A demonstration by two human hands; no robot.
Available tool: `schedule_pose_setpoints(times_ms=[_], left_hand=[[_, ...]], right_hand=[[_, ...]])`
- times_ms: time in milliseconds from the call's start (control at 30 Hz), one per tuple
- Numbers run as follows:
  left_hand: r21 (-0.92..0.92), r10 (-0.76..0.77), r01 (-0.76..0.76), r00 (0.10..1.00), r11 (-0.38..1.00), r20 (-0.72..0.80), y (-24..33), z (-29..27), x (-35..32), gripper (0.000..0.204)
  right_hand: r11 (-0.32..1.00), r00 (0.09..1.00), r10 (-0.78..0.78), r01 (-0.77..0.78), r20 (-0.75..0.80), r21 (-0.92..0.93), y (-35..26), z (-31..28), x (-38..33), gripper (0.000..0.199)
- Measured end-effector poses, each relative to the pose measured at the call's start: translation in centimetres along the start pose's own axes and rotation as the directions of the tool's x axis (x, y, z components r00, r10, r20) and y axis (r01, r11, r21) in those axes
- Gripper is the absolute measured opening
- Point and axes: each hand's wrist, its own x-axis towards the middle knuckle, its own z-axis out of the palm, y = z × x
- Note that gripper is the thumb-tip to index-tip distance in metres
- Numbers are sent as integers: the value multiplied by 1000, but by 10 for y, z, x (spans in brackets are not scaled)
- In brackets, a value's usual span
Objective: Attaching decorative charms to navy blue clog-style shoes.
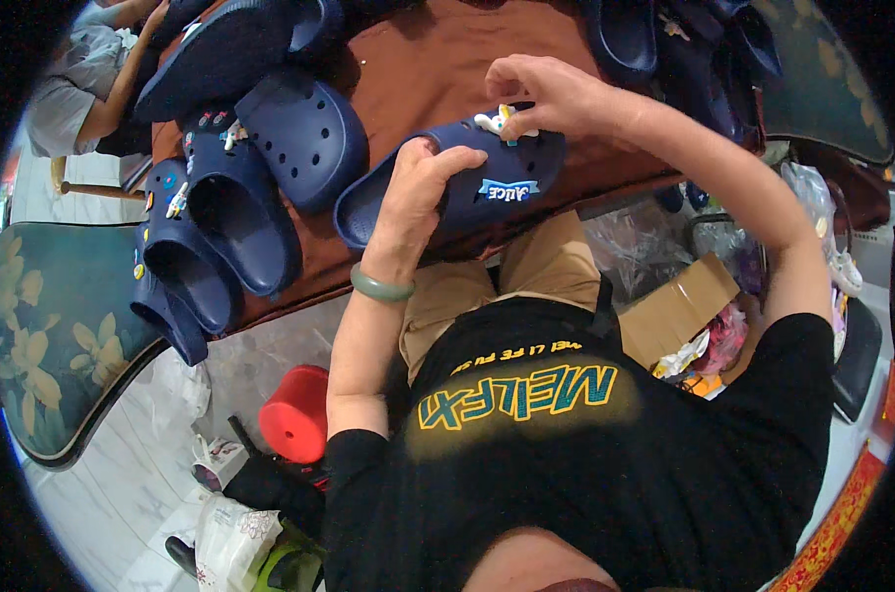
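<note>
A navy foam clog (pixel 460 209) lies in front of me at the table's near edge. My left hand (pixel 415 202), a green bangle on its wrist, is wrapped round the clog near the heel opening, thumb on top. My right hand (pixel 558 99) pinches a white figure-shaped shoe charm (pixel 492 122) with a bit of yellow at the clog's toe. Whether that charm sits in a hole cannot be seen. Beside it, a light blue banner-shaped charm (pixel 510 188) is fixed on the clog's upper.
Several navy clogs (pixel 304 138), some with charms, stand at the left of the brown-covered table (pixel 457 54). More clogs (pixel 625 35) lie at the far right. Another person's arm (pixel 122 94) shows at far left. An open cardboard box (pixel 679 311) and red stool (pixel 295 414) are below.
</note>
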Motion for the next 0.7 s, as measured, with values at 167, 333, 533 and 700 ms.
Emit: schedule_pose_setpoints(times_ms=[167, 333, 533, 700], left_hand=[[-36, 15, -14, 1000, 999, 25, 2, 1, -2, 23], [-21, 30, -30, 999, 999, 16, 1, -1, -1, 23], [-29, 39, -40, 999, 999, -23, 3, 2, -1, 17], [-40, 18, -19, 1000, 999, -11, 0, 2, 1, 17]], right_hand=[[924, 891, -358, 294, -280, -246, 3, 19, -25, 25], [972, 918, -222, 182, -328, -148, 10, 35, -32, 24], [915, 828, -350, 201, -438, -350, -1, 51, -27, 23], [898, 867, -369, 240, -334, -370, -10, 34, -34, 25]])
